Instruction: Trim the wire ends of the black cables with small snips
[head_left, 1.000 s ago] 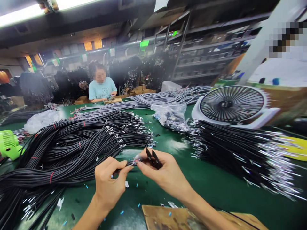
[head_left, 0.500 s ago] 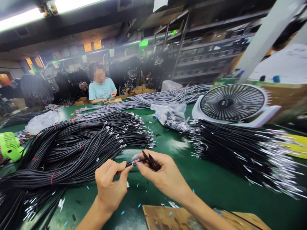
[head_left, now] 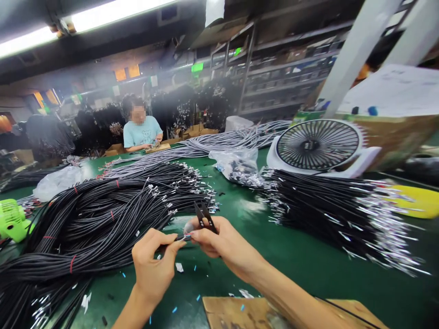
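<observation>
My left hand [head_left: 153, 262] is closed in a pinch on the end of a black cable [head_left: 179, 237]. Thin wires show at the stripped tip, where the fingertips of my right hand [head_left: 224, 244] press on them. Black thread snips [head_left: 205, 219] lie within my right hand, their blades pointing up and apart from the cable. Just beyond both hands is a large bundle of black cables [head_left: 89, 214] with silvery ends, tied with red bands. Beneath my wrists the green tabletop [head_left: 192, 292] carries blue and white scraps.
A white fan [head_left: 317, 146] stands behind a pile of cut black cables [head_left: 318, 210] on the right. A wooden board [head_left: 233, 313] lies near the front edge. Farther back are a clear plastic bag [head_left: 236, 164], grey cables [head_left: 219, 142] and a seated person [head_left: 142, 132]. A green fan [head_left: 13, 219] sits left.
The snips have turned more upright in my right hand, and its fingers have shifted slightly at the cable tip. My left hand keeps its pinch. The view has shifted slightly.
</observation>
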Motion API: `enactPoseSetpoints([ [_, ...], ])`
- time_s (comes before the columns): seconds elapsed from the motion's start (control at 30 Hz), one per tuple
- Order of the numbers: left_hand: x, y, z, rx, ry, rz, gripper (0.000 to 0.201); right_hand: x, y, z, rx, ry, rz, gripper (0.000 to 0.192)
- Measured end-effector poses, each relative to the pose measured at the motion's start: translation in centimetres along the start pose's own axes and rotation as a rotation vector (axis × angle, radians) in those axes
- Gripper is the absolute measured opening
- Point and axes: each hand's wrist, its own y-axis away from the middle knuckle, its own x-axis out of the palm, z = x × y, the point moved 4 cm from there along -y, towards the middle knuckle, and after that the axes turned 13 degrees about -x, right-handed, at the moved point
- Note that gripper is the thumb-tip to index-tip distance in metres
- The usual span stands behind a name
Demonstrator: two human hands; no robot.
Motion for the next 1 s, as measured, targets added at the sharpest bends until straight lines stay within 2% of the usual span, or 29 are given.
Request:
enactPoseSetpoints([
  [0.1,-0.3,0.0,-0.3,0.026,-0.032,-0.043,0.014,0.0,0.1,0.8,-0.165,0.149,0.002,0.025],
  [0.23,-0.3,0.1,-0.7,0.088,-0.093,-0.055,0.018,0.1,0.4,1.1,-0.252,0.245,0.028,0.029],
  [0.53,-0.2,0.3,-0.8,0.163,-0.148,-0.056,0.018,0.0,0.4,1.1,-0.316,0.386,-0.003,0.024],
  [0.67,-0.1,0.6,-0.8,0.198,-0.219,-0.051,0.022,-0.1,0.3,0.9,-0.314,0.411,-0.019,0.022],
  [1.0,0.3,1.1,-1.5,0.321,-0.452,-0.125,0.028,0.2,0.9,0.6,-0.377,0.487,-0.036,0.026],
])
